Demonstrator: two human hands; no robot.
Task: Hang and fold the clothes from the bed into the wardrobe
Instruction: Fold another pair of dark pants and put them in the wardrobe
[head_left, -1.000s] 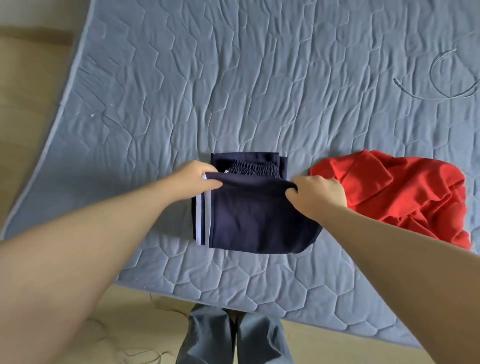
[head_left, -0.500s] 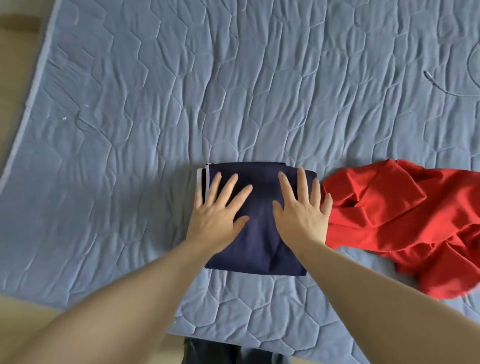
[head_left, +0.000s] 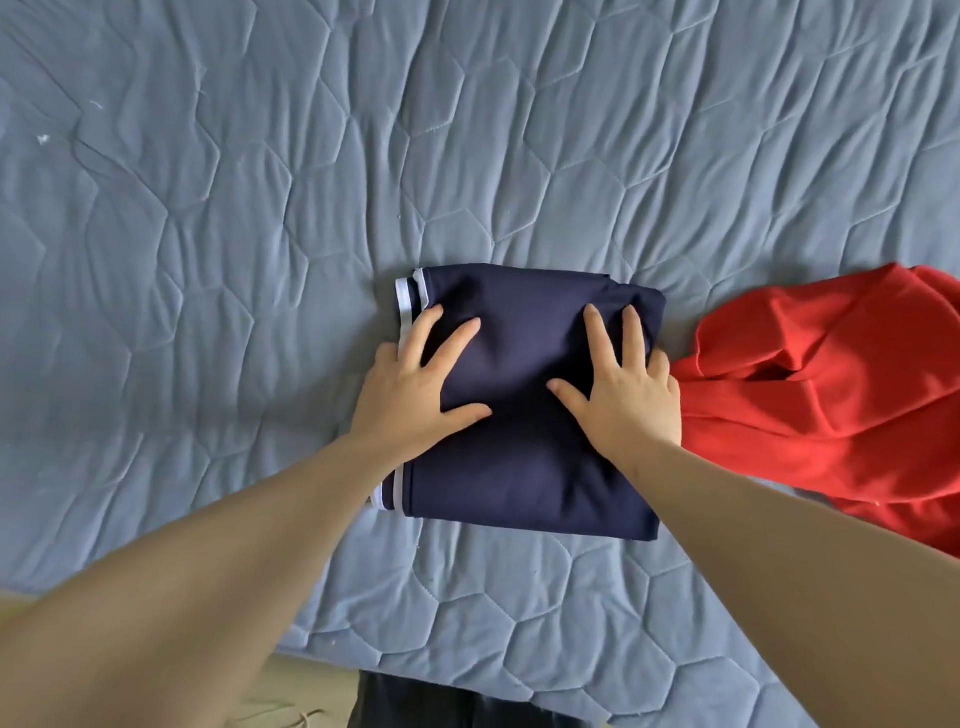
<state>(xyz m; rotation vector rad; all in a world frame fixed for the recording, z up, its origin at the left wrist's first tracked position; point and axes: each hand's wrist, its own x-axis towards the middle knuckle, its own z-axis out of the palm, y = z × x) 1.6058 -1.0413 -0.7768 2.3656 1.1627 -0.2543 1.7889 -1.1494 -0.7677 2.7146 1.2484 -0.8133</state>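
You have 2 hands in view, 1 left hand (head_left: 415, 395) and 1 right hand (head_left: 628, 400), on 2 bare forearms. Both hands lie flat on the same 1 item. You can count 2 garments on the bed: 1 folded navy garment (head_left: 524, 467) and 1 crumpled red garment (head_left: 841, 405). The navy one shows white striping (head_left: 403, 299) along 1 edge only, its left; the number of stripes is unclear. Under them lies 1 quilted blue-grey cover (head_left: 208, 260), with 2 small white flecks (head_left: 42, 138) near its upper left. Below the bed's edge you see 1 strip of pale floor (head_left: 291, 696) and 1 dark patch of clothing (head_left: 415, 706).
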